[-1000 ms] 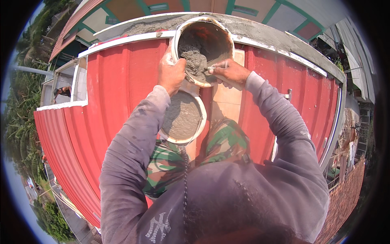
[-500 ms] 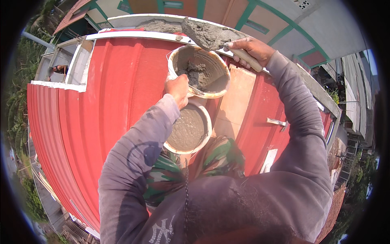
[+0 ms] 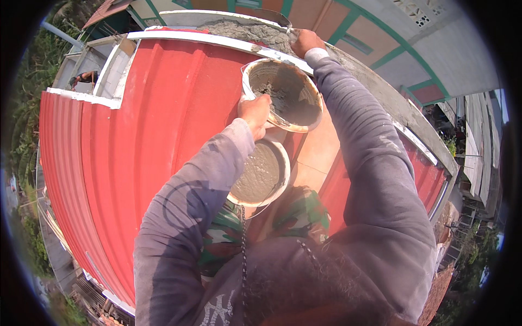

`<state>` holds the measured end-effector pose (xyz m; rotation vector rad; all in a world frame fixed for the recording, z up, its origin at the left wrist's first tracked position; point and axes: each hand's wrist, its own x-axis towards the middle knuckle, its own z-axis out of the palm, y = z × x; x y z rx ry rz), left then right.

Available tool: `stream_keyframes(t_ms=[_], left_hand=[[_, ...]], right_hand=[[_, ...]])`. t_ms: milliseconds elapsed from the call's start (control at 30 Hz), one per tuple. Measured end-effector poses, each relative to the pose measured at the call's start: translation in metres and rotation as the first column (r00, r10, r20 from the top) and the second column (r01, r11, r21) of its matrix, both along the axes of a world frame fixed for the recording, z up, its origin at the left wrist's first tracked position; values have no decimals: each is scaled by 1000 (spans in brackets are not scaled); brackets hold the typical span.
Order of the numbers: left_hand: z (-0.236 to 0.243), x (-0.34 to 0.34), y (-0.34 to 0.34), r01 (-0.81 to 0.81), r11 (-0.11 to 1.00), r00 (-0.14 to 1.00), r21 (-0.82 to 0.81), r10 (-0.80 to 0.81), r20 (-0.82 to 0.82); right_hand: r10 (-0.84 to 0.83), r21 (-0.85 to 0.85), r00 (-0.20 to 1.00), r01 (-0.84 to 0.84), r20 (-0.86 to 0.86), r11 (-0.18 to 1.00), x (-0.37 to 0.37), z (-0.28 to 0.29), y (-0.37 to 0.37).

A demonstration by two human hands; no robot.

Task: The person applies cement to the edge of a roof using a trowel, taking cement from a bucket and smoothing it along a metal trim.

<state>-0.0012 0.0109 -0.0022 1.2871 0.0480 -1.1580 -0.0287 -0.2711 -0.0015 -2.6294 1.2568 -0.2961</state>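
On bucket [image 3: 300, 93] (rim): left hand [image 3: 255, 115].

I look from my own head, above my left fingers [image 3: 262, 102] and right fingers [image 3: 304, 40] and set back from them, through the left of two side-by-side fisheye cameras. The view faces steeply down and forward, upright: my left fingers fall near its middle, my right ones near its top edge. My sleeves [image 3: 187, 204], below my fingers, sit closer to the lens; leftward of them, the red roof [image 3: 117, 141] bends toward the rim.
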Motion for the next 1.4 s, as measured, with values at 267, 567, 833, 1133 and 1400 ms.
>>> stream_keyframes(t_ms=[267, 567, 833, 1133, 1400], left_hand=[[-9, -10, 5, 0, 997, 998, -73, 4, 55], [8, -57, 18, 354, 897, 621, -264, -14, 783], [48, -88, 35, 532, 770, 624, -351, -76, 778], [91, -64, 54, 425, 801, 690, -422, 16, 724], [98, -71, 60, 512, 762, 605, -398, 10, 796]], right_hand=[[-335, 788, 782, -299, 526, 538, -208, 87, 122], [-718, 955, 666, -297, 203, -5, -312, 56, 226], [72, -159, 873, 7, 483, 987, -285, 77, 228], [233, -211, 963, -201, 137, 957, -298, 120, 267], [126, -77, 982, -116, 141, 990, -301, 106, 274]])
